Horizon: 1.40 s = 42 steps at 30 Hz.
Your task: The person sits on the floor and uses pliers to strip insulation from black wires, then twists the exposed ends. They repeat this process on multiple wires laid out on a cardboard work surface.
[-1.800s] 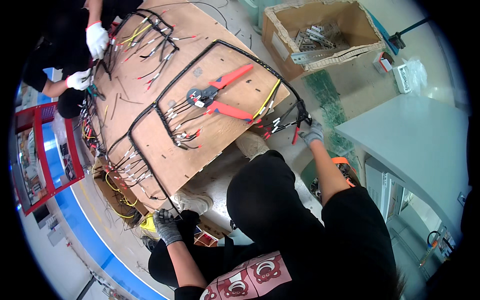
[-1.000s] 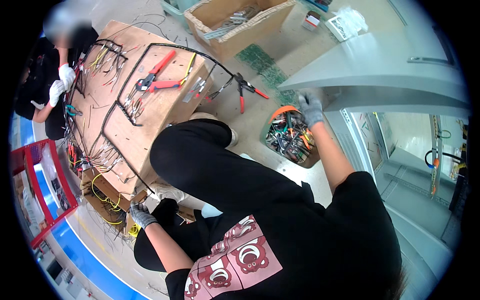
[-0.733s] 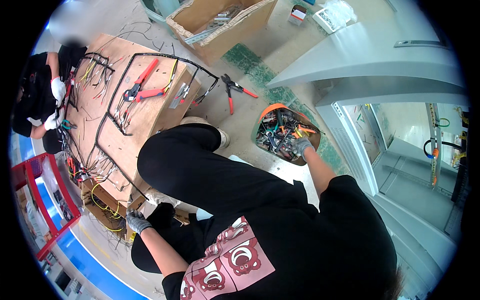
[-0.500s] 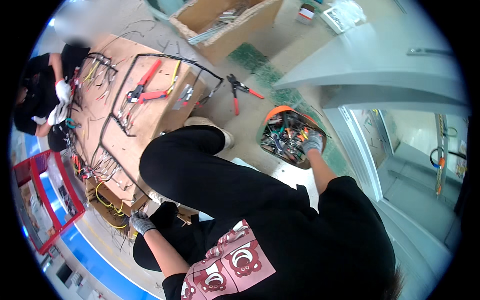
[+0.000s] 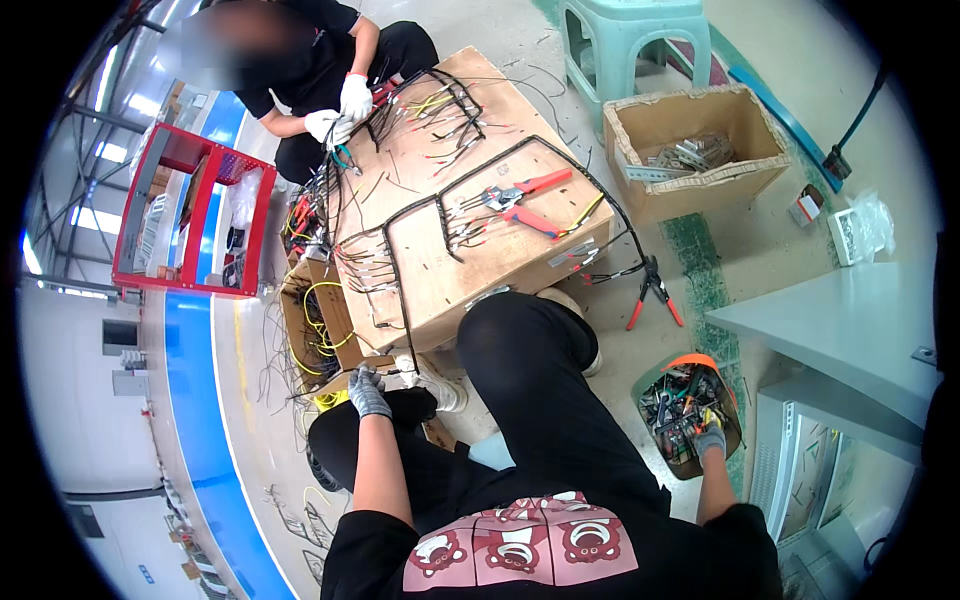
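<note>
The person has two hands in grey gloves. The left hand (image 5: 370, 391) is low, beside the near corner of the one wooden table (image 5: 450, 290). Its fingers are bent close together at the thin lower end of one black cable bundle (image 5: 440, 193), but I cannot tell whether they grip it. The right hand (image 5: 709, 440) reaches into one tool bin (image 5: 697, 360) on the floor, which has an orange rim. Its fingertips are among the tools, so I cannot tell if this grip is wide, narrow or holding something. The tools in the bin overlap too much for counting.

The black cable bundle lies mostly on the table, and its far right end hangs past the edge. Many short wires come from it, with red and white ends.

Two tools with red handles are outside the bin: one crimping tool (image 5: 508, 196) lies open on the table, and one cutter (image 5: 653, 285) is on the floor, under the hanging end.

At the far left side, one co-worker has two hands in white gloves, one upper glove (image 5: 355, 97) and one lower glove (image 5: 328, 127), close together at other dark wires.

There are two cardboard boxes: one big box (image 5: 700, 190) with metal pieces, and one wire box (image 5: 290, 330) with yellow and dark wires. I see also one green stool (image 5: 635, 20) and one red rack (image 5: 265, 230).
</note>
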### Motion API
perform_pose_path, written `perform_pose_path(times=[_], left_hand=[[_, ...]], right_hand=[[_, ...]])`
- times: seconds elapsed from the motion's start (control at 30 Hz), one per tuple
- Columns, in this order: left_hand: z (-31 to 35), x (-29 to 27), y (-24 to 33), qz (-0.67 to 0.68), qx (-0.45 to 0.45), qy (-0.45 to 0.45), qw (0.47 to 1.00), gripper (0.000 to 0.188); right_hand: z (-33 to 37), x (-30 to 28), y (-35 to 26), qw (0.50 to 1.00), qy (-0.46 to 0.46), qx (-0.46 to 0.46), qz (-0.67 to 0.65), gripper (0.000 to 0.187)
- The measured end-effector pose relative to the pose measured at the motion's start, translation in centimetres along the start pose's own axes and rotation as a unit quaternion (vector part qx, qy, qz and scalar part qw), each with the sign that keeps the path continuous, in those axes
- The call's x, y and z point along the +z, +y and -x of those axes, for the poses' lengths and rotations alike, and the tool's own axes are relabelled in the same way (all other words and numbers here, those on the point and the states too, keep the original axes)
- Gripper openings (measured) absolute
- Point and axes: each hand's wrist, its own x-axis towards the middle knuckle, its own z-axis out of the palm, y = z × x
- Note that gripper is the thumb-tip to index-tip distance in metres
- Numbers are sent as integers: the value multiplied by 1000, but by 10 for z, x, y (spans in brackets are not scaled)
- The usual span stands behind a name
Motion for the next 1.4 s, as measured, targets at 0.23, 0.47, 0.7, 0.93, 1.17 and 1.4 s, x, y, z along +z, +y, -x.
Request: perform_pose_path(times=[0.23,0.47,0.7,0.93,1.17,1.4], left_hand=[[-13,3,-10,53,41,7,998,4],[20,11,10,18,45,28,998,12],[-21,3,-4,-63,131,39,989,20],[-31,10,-32,83,26,-4,996,19],[-79,-14,-113,174,31,159,971,9],[-11,13,12,-49,225,-4,973,22]], right_hand=[[134,33,-167,981,-88,75,155,10],[207,151,-312,889,-4,-406,212,43],[335,209,-352,747,-169,-637,88,36],[423,243,-332,839,-449,-300,-70,26],[469,291,-298,764,-641,-77,12,74],[475,332,-218,604,-741,164,243,87]])
